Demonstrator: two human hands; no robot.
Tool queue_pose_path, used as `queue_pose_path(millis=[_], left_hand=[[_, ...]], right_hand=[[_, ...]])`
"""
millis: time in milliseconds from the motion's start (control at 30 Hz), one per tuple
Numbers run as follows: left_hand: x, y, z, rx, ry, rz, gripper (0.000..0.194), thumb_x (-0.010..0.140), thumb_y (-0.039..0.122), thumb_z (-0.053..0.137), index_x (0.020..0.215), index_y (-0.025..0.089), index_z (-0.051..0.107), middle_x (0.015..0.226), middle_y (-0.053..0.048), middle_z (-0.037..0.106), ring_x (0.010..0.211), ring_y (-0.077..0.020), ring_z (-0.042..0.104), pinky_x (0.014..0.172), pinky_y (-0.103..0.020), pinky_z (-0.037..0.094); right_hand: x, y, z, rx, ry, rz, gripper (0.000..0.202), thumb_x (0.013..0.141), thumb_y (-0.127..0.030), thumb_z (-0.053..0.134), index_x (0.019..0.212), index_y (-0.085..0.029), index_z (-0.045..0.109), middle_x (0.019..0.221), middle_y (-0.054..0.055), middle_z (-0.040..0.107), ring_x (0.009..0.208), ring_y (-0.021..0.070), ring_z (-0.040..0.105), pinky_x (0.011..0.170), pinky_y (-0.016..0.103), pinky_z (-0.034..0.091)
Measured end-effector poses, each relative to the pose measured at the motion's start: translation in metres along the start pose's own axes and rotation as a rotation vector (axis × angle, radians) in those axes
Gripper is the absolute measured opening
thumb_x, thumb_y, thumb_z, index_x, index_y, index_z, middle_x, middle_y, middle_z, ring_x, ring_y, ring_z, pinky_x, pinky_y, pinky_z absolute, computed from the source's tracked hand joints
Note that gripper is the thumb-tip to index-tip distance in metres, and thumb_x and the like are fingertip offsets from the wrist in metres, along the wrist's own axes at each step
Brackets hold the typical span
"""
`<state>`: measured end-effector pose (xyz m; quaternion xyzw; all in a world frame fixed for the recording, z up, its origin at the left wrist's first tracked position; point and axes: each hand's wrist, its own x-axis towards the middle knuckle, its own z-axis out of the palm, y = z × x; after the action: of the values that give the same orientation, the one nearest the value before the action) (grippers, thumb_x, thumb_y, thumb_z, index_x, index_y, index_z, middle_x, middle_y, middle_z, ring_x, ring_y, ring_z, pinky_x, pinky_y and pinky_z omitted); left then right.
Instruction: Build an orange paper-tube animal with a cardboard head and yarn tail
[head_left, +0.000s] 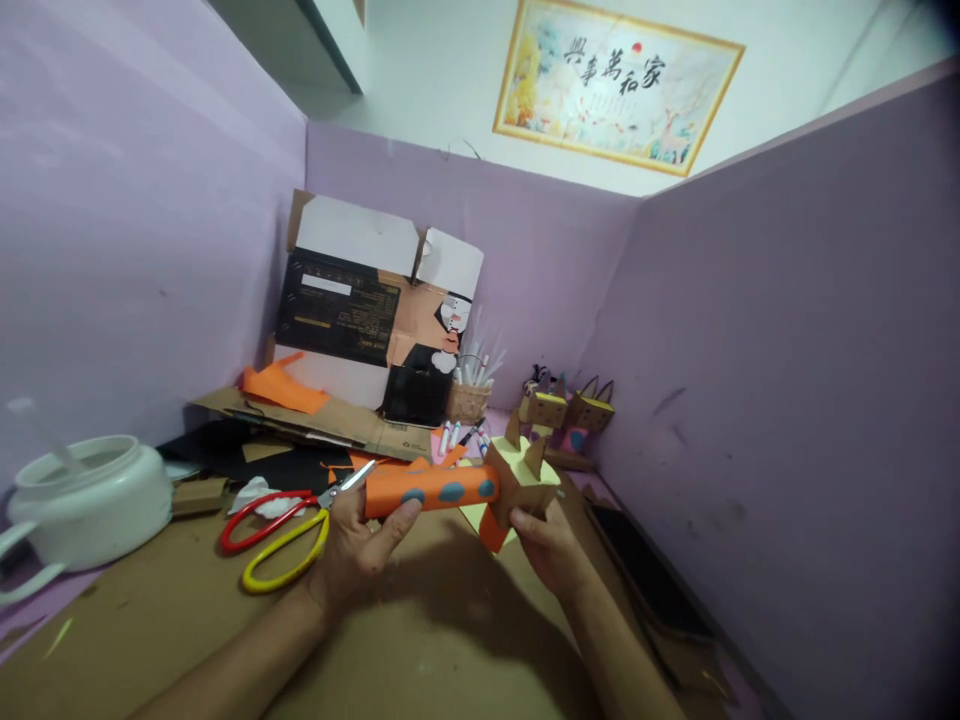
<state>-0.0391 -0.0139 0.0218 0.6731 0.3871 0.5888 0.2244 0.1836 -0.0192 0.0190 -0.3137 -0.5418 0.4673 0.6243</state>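
Note:
My left hand is closed round the far left end of an orange paper tube with blue-grey spots. The tube lies sideways, its right end against a cardboard box head with pointed ears and a pale yellow top. My right hand grips that box head from the lower right, thumb on its front. An orange paper piece hangs below the head. Whether tube and head are joined cannot be seen. Scissors with red and yellow handles lie just left of my left hand.
A white pot stands at the left. Behind are an unfolded printed carton, orange paper scraps, a basket of pens and loose markers. Cardboard cat figures stand at the back right. A dark phone-like slab lies along the right wall.

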Motion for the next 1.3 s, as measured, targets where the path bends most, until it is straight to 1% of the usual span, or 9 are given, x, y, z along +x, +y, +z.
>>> queue_pose_path(millis=[100,200,433,500,667,800,1067,1200,1300], left_hand=[[0.001,0.004,0.000,-0.001,-0.033,0.000,0.020,0.076,0.034,0.057,0.077,0.017,0.066,0.044,0.002,0.052,0.041,-0.0128,0.049,0.038,-0.021,0.038],[0.001,0.007,0.000,-0.005,-0.013,-0.011,0.020,0.076,0.034,0.057,0.074,0.015,0.065,0.043,0.002,0.051,0.041,-0.0120,0.047,0.039,-0.021,0.037],[0.003,0.012,0.002,-0.030,-0.013,-0.113,0.029,0.076,0.035,0.057,0.053,0.016,0.055,0.040,0.005,0.044,0.039,-0.0091,0.043,0.043,-0.021,0.038],[0.003,0.014,0.002,-0.021,-0.008,-0.126,0.028,0.077,0.034,0.057,0.055,0.016,0.057,0.039,0.005,0.044,0.039,-0.0092,0.042,0.042,-0.021,0.037],[0.004,0.016,0.003,-0.024,0.014,-0.131,0.021,0.077,0.033,0.057,0.073,0.015,0.066,0.036,0.005,0.045,0.036,-0.0108,0.042,0.038,-0.021,0.035],[0.004,0.018,0.003,-0.054,0.023,-0.162,0.022,0.076,0.034,0.058,0.071,0.015,0.065,0.036,0.006,0.044,0.036,-0.0105,0.042,0.039,-0.021,0.035],[0.005,0.021,0.003,-0.058,0.043,-0.185,0.033,0.074,0.034,0.057,0.047,0.017,0.054,0.037,0.005,0.042,0.038,-0.0084,0.040,0.042,-0.020,0.035],[0.014,0.020,-0.004,-0.036,0.009,-0.211,0.033,0.073,0.038,0.058,0.048,0.016,0.058,0.035,0.006,0.039,0.035,-0.0079,0.037,0.038,-0.020,0.032],[0.024,0.017,-0.013,0.010,-0.001,-0.233,0.035,0.070,0.038,0.061,0.043,0.016,0.055,0.034,0.006,0.042,0.034,-0.0083,0.038,0.037,-0.020,0.031]], right_hand=[[-0.001,0.002,0.000,0.048,-0.006,0.002,0.016,0.059,-0.030,0.073,0.063,-0.020,0.061,0.058,-0.001,0.054,0.061,0.0162,0.045,0.063,0.029,0.037],[-0.001,0.001,0.001,0.087,0.028,0.010,0.018,0.058,-0.028,0.074,0.069,-0.021,0.062,0.068,-0.001,0.059,0.070,0.0184,0.050,0.071,0.031,0.039],[-0.001,0.003,0.007,0.057,0.086,0.049,0.032,0.061,-0.034,0.073,0.089,-0.021,0.064,0.084,0.003,0.066,0.084,0.0229,0.056,0.078,0.033,0.042],[-0.001,0.005,0.008,0.064,0.093,0.053,0.034,0.064,-0.034,0.072,0.094,-0.021,0.063,0.091,0.003,0.067,0.088,0.0236,0.057,0.080,0.034,0.042],[-0.001,0.006,0.010,0.054,0.089,0.082,0.044,0.066,-0.037,0.070,0.106,-0.022,0.061,0.097,0.005,0.068,0.095,0.0267,0.058,0.084,0.037,0.043],[-0.001,0.007,0.010,0.063,0.085,0.079,0.045,0.067,-0.035,0.070,0.109,-0.021,0.061,0.097,0.005,0.069,0.099,0.0279,0.057,0.089,0.040,0.041],[-0.002,0.012,0.012,0.102,0.089,0.103,0.047,0.066,-0.035,0.071,0.110,-0.021,0.060,0.091,0.004,0.070,0.100,0.0270,0.058,0.089,0.038,0.042],[-0.001,0.019,0.021,0.157,0.113,0.112,0.048,0.068,-0.034,0.071,0.113,-0.023,0.057,0.101,0.003,0.068,0.097,0.0245,0.059,0.086,0.036,0.044],[0.006,0.029,0.029,0.232,0.129,0.201,0.044,0.069,-0.038,0.070,0.108,-0.023,0.059,0.101,0.003,0.068,0.090,0.0242,0.062,0.080,0.037,0.048]])
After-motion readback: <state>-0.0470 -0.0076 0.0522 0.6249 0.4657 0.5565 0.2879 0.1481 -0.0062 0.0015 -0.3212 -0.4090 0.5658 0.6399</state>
